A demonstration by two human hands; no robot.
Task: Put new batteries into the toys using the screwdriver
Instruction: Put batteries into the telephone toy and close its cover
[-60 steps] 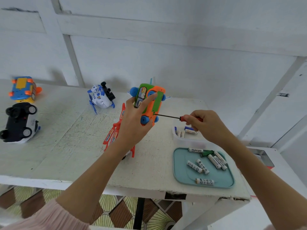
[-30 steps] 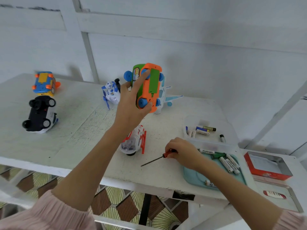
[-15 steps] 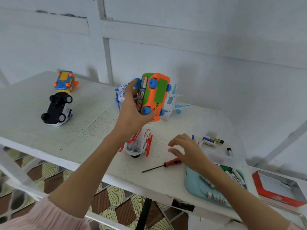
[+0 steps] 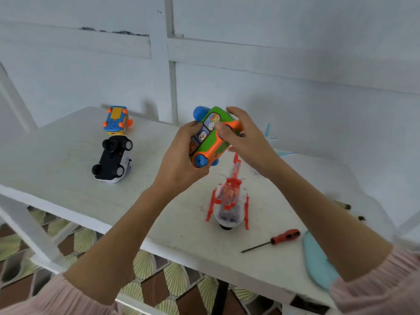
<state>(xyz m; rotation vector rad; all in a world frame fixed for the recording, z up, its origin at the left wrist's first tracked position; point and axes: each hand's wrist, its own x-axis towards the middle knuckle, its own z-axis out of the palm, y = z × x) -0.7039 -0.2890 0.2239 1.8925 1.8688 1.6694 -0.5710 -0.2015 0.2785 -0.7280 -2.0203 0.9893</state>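
Note:
I hold a green and orange toy bus (image 4: 208,139) with blue wheels in the air above the white table (image 4: 68,160). My left hand (image 4: 181,160) grips its lower left side. My right hand (image 4: 245,137) curls over its upper right end, fingers on the underside. The red-handled screwdriver (image 4: 277,239) lies loose on the table near the front edge, right of my arms. Part of the teal battery tray (image 4: 318,260) shows under my right forearm; its batteries are hidden.
A red and clear toy helicopter (image 4: 229,201) sits on the table below the bus. An upturned black and white toy car (image 4: 113,160) and a blue and orange toy car (image 4: 117,120) lie at the left. The white wall is close behind.
My right hand laid the screwdriver on the table, let go, then rose to the bus and took hold of its right end. The view swung left.

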